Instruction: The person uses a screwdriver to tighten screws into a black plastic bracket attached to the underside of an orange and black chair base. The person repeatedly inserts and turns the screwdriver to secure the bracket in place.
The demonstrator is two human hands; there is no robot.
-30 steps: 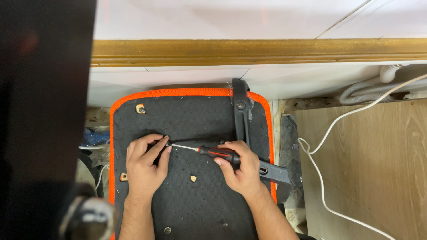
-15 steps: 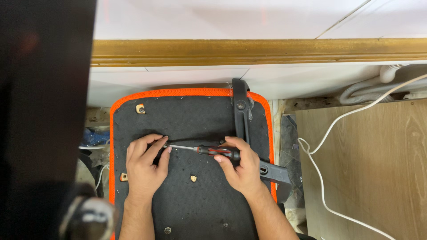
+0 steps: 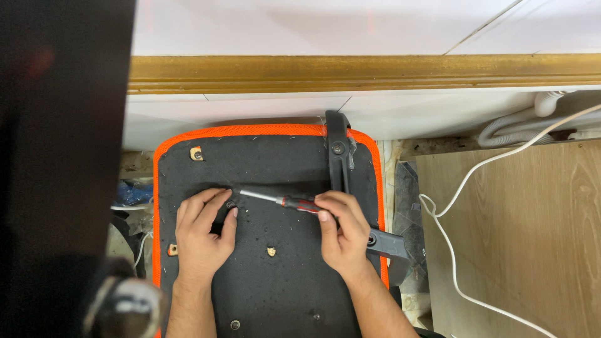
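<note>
At the near edge of the black fabric-covered underside of the orange-trimmed seat cushion (image 3: 275, 288), two dark screws (image 3: 235, 324) sit in the panel close to my forearms, seemingly fastened, though they are too small to be sure. Just beyond them my left hand (image 3: 203, 235) lies flat on the fabric, grasping nothing, its fingertips (image 3: 220, 195) gathered beside a small dark screw head (image 3: 230, 204). My right hand (image 3: 341, 235) is clenched around the red-and-black handle of a screwdriver (image 3: 294, 201), whose slim metal shaft runs leftward and lies nearly flat, with its tip meeting that screw head. Between my hands a bare tan mounting hole (image 3: 271, 251) shows no fastener, and the same goes for the tan hole (image 3: 171, 250) by my left wrist and the one (image 3: 196, 153) at the far left corner. By my judgement, the work on the screws is partly through: one is under the tool, and three holes stand open. To the right, a black metal armrest bracket (image 3: 338, 159) runs up the cushion's side, a screw in its upper end. Farther off lie a white cable (image 3: 463, 181) across a light wooden board (image 3: 519, 250), and a gold-brown wooden moulding (image 3: 363, 72) along the wall.
</note>
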